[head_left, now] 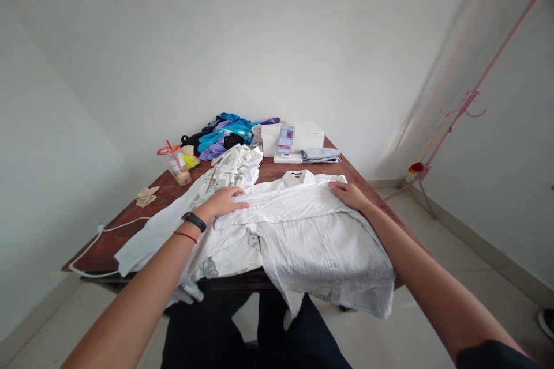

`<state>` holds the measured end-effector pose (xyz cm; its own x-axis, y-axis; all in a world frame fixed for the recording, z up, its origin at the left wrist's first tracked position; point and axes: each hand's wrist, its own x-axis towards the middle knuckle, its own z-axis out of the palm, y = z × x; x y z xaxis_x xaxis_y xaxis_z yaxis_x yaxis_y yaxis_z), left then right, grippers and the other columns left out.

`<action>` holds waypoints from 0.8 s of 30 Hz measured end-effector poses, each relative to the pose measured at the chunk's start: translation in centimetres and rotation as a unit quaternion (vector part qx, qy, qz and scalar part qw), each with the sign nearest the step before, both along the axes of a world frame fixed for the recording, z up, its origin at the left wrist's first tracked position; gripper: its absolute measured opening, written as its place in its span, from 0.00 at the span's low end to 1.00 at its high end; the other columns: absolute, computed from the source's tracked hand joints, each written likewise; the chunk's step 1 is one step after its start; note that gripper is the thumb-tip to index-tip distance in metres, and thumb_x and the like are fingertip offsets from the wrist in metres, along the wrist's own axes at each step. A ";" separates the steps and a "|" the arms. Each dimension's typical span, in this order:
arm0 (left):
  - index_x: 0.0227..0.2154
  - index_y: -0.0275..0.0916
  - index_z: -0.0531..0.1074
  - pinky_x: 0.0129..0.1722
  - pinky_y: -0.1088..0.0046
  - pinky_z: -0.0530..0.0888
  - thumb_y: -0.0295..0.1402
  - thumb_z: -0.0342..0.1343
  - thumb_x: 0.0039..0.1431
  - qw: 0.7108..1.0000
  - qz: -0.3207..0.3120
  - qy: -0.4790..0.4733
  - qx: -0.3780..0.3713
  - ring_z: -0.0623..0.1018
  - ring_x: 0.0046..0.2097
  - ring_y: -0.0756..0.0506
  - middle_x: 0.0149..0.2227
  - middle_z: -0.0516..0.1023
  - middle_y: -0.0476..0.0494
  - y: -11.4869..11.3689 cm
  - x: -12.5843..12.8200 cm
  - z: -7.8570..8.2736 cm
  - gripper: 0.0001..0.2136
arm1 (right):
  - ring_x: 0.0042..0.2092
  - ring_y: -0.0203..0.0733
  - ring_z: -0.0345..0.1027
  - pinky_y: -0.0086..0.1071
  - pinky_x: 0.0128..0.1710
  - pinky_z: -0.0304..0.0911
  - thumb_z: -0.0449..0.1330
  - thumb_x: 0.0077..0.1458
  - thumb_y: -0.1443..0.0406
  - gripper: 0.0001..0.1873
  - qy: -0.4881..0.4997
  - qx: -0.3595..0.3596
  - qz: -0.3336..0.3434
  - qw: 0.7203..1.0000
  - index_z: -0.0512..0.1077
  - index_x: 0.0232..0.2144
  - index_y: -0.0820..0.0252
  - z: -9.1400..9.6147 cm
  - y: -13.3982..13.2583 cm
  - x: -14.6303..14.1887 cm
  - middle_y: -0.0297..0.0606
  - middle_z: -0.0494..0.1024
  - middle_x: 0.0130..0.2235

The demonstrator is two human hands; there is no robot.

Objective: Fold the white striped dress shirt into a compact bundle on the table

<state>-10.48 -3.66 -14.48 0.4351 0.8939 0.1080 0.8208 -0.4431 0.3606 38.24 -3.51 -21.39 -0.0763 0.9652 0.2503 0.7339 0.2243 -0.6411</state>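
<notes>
Hands (pixel 225 202) (pixel 348 193) flat on white shirt (pixel 320 242), either end

Both forearms bare. Left wrist, just behind the left grip (pixel 223 202): black wristband (pixel 194 221) with a flat dark face, thin red string bracelet (pixel 186 236) right beside it. Right arm: dark short sleeve (pixel 493 354) at the upper arm. Legs: dark navy trousers (pixel 277 334).

A pile of blue, purple and black clothes (pixel 227 132) lies at the far edge of the table (pixel 167 199), just beside a white box (pixel 303 134). A folded pale blue garment (pixel 321 154) lies before the box. A cup (pixel 178 168) with a red straw stands at the left, near a beige cloth (pixel 147 195). A white cable (pixel 125 223) trails off the left corner. A pink rack (pixel 471 98) stands at the right wall.
</notes>
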 end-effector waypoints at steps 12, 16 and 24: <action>0.71 0.49 0.53 0.67 0.43 0.49 0.56 0.40 0.68 0.975 0.134 0.177 -0.004 0.47 0.73 0.31 0.73 0.47 0.40 -5.0 1.0 -1.8 0.33 | 0.60 0.54 0.69 0.44 0.64 0.59 0.52 0.60 0.50 0.26 -0.005 0.009 0.004 1.000 0.80 0.49 0.58 -0.1 0.2 -0.1 0.42 0.78 0.55; 0.71 0.47 0.53 0.68 0.46 0.50 0.55 0.41 0.69 0.975 0.141 0.172 0.029 0.48 0.73 0.35 0.73 0.48 0.41 -5.4 0.7 -2.1 0.32 | 0.62 0.53 0.68 0.43 0.65 0.58 0.53 0.60 0.51 0.26 -0.001 0.003 0.002 1.000 0.80 0.49 0.57 -0.2 0.3 0.0 0.40 0.78 0.56; 0.64 0.41 0.65 0.64 0.46 0.62 0.46 0.48 0.68 0.964 0.219 0.083 0.129 0.55 0.70 0.29 0.70 0.59 0.35 -12.5 -0.1 -3.5 0.26 | 0.63 0.53 0.65 0.41 0.66 0.57 0.55 0.59 0.50 0.25 0.002 -0.010 -0.002 1.000 0.80 0.50 0.56 -0.4 0.6 0.2 0.38 0.77 0.57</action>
